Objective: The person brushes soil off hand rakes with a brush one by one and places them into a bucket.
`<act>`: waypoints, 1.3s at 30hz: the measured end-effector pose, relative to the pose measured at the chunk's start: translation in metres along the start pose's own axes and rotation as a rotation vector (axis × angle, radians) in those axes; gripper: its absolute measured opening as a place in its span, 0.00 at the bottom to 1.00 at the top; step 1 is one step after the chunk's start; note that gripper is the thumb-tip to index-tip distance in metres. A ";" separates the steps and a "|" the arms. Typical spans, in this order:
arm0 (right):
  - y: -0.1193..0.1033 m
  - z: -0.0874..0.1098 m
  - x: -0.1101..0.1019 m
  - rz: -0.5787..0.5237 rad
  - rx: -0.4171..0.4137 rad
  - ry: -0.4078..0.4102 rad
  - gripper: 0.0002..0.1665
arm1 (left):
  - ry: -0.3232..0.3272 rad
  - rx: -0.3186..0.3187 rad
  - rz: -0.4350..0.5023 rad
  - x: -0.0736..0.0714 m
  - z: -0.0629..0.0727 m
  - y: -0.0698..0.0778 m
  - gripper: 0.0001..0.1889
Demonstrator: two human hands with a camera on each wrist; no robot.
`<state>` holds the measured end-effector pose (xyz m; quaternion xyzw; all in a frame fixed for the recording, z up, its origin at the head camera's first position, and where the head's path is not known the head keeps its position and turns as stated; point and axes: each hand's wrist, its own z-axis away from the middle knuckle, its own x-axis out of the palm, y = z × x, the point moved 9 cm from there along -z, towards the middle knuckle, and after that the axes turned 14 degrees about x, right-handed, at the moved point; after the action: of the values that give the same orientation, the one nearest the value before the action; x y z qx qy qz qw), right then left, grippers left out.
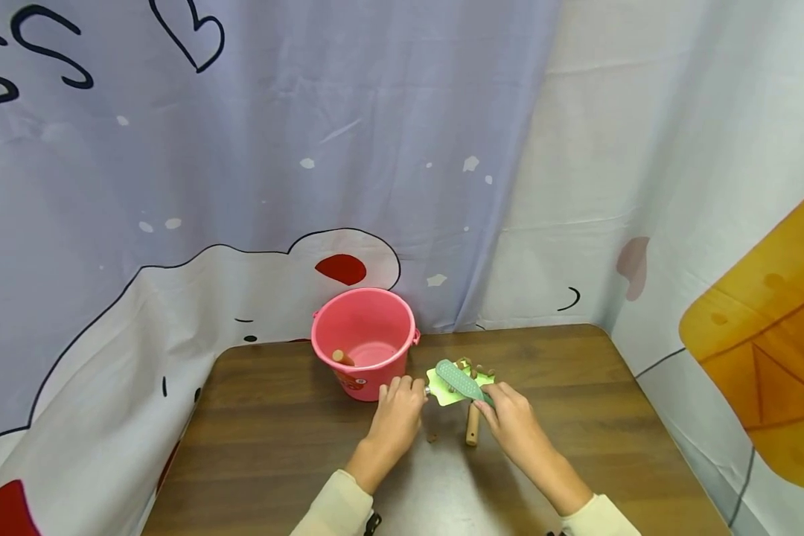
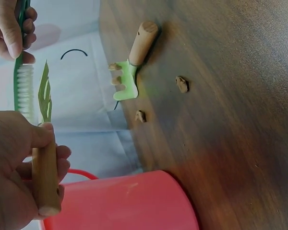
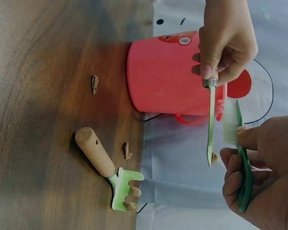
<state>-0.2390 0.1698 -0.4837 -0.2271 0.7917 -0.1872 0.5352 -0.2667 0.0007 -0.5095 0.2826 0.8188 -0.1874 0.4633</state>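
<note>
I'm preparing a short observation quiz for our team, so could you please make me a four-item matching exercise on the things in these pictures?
Column one:
1. Bucket
2. Brush
3. Hand rake
4. Slotted tool

Column two:
A. Lying on the table
B. Held in the left hand by its wooden handle
C. Pink and standing upright
D. Held in the right hand

Right pairs: 1-C, 2-D, 3-A, 4-B.
</note>
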 end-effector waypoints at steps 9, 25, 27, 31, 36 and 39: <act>0.007 -0.009 -0.015 0.008 0.007 0.065 0.12 | -0.003 -0.002 0.005 0.000 -0.001 -0.002 0.10; 0.000 0.003 0.008 0.054 -0.044 0.062 0.11 | -0.037 -0.011 -0.009 -0.002 -0.002 0.003 0.11; 0.006 0.001 0.006 0.070 -0.029 0.064 0.11 | -0.043 -0.014 -0.013 -0.002 -0.001 0.003 0.11; 0.015 -0.003 0.003 0.094 -0.004 0.056 0.10 | -0.046 -0.014 -0.012 -0.002 0.000 0.003 0.11; 0.019 -0.005 0.001 0.116 -0.014 0.050 0.10 | -0.051 -0.014 0.008 0.000 0.001 0.003 0.10; 0.022 -0.005 -0.002 0.122 -0.014 0.066 0.10 | -0.048 -0.017 0.005 0.000 0.002 0.003 0.09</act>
<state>-0.2469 0.1888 -0.4922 -0.1759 0.8225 -0.1562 0.5178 -0.2635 0.0016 -0.5102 0.2762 0.8082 -0.1861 0.4857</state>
